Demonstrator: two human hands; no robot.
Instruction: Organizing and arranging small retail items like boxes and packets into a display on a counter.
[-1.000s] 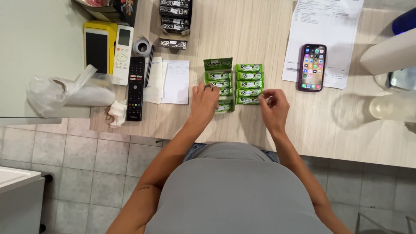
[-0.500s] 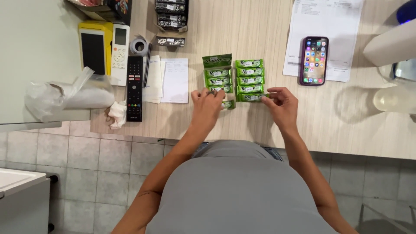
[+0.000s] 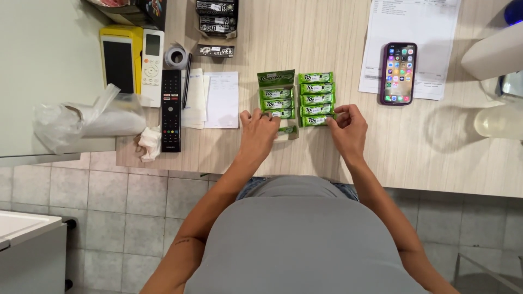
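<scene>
A: Where are your hands?

B: Your left hand lies at the near end of the left column of green packs, fingers curled together over the lowest ones. Your right hand pinches the bottom pack of the right column, thumb and fingers closed on its end.

A: And around them?

B: On the wooden counter: a white slip at nine o'clock of the packs, a black remote farther that way, a phone on a printed sheet at two o'clock.
</scene>
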